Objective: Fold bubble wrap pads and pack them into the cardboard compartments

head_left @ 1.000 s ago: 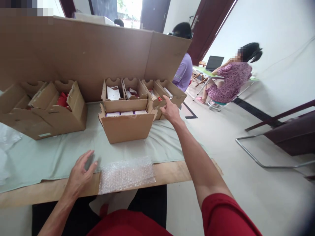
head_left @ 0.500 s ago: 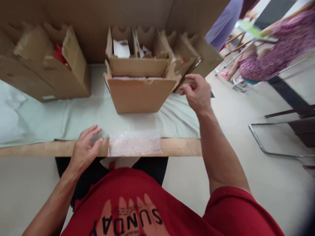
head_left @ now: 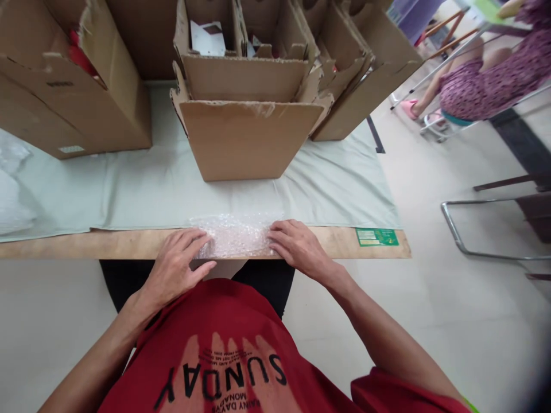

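Observation:
A flat, clear piece of bubble wrap lies along the wooden front edge of the table, partly over the pale green cloth. My left hand touches its left end with the fingertips on top, the thumb spread apart below. At the right end, my right hand has its bent fingers pressed together on the wrap; the thumb is hidden. Whether anything lies inside or under the wrap cannot be made out.
An open cardboard box stands just behind the wrap, with more boxes behind it. Another large carton is at the left, near white plastic wrapping. A green label sits on the table's right edge. A seated person is at the right.
My right hand has come down from beside the boxes to the right end of the bubble wrap. My left hand has moved right onto the left end. The view has shifted slightly.

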A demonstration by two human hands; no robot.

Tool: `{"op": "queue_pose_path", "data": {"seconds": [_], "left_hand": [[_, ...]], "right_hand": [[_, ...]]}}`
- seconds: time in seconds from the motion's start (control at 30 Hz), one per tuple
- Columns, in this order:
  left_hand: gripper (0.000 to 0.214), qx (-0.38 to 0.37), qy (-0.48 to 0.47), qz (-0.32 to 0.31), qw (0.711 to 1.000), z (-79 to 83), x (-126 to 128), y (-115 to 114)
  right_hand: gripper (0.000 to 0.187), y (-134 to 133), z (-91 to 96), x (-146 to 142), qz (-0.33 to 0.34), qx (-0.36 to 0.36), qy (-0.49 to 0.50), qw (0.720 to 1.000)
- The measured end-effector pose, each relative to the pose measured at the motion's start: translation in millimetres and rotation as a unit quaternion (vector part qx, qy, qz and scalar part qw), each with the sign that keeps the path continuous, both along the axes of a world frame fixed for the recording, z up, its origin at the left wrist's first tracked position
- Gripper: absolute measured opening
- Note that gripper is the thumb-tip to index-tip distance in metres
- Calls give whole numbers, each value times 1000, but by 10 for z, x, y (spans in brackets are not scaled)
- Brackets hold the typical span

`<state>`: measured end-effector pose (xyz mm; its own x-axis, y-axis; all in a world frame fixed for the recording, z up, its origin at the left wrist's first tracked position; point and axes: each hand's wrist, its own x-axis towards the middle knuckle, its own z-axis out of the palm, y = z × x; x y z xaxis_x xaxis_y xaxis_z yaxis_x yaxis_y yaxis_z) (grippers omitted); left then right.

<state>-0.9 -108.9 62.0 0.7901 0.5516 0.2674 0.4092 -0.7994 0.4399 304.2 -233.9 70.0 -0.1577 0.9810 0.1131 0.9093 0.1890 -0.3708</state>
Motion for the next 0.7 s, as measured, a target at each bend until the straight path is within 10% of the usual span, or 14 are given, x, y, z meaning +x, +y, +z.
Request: {"op": "queue_pose_path", "data": {"seconds": [0.27, 0.4, 0.57, 0.7], "left_hand": [[62, 19, 5, 14, 1000, 52, 30, 13], [40, -20, -49, 87, 995, 118, 171, 199], [44, -165, -65, 261, 949, 184, 432, 744], [60, -52, -115, 312, 942, 242, 427, 888]], "right_hand": [[26, 208, 207, 52, -41, -34, 27, 998], [22, 467, 532, 234, -46, -74, 116, 989], [22, 662, 698, 342, -223, 128, 117, 959], [21, 506, 578, 162, -193, 179, 70, 962]]}}
